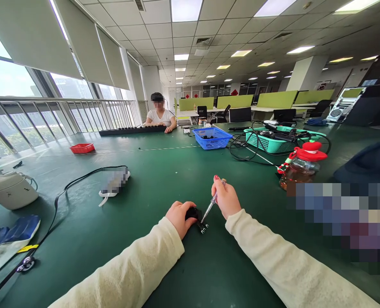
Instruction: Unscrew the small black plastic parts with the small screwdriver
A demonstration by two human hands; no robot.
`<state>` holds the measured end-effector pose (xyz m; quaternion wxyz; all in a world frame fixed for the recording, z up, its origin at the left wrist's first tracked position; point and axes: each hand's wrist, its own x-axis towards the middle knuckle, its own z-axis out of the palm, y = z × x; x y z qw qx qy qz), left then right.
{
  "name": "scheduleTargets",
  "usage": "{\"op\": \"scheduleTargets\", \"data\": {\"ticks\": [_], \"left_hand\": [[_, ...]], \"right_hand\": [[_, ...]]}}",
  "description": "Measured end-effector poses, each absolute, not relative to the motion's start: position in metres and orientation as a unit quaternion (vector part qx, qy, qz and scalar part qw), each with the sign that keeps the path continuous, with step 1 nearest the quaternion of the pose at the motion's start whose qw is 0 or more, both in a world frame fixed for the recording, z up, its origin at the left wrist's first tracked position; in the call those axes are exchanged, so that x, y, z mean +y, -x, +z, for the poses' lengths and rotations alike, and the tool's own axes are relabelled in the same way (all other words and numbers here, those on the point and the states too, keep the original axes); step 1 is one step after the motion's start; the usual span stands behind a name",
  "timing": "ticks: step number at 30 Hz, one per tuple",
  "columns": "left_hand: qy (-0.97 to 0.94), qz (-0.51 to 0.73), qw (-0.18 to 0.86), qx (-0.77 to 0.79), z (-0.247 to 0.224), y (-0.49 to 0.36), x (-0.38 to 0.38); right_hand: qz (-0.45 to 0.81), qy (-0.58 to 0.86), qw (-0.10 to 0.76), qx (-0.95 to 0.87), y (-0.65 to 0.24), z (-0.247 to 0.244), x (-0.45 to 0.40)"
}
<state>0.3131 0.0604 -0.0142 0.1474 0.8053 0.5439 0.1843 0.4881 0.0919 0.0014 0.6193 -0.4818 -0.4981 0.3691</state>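
Near the middle of the green table, my left hand (180, 216) is closed around a small black part with metal prongs (200, 220), pressing it on the tabletop. The prongs point toward me and to the right; my fingers hide some of the black body. In my right hand (227, 196) is a slim screwdriver with a clear handle (212, 204), gripped near its top. It slants down to the left, and its tip meets the black part close to the prongs. Whether the tip sits in a screw is too small to tell.
A blue basket (213, 143) and a green basket (267, 146) with black cables stand farther back. To the right is a red-lidded bottle (301, 167). A red tray (82, 148), a lanyard badge (114, 184) and a white bag (10, 190) lie left. Another person (159, 115) sits opposite.
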Motion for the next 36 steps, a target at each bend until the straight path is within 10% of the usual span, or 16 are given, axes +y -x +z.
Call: {"op": "scheduleTargets", "data": {"ticks": [23, 36], "left_hand": [[-0.812, 0.221, 0.104, 0.53, -0.023, -0.31, 0.062], [-0.81, 0.206, 0.107, 0.539, -0.018, -0.313, 0.063]], "right_hand": [[0.118, 0.402, 0.472, -0.776, -0.472, 0.011, 0.065], [0.279, 0.365, 0.567, -0.683, -0.463, -0.001, 0.077]]}}
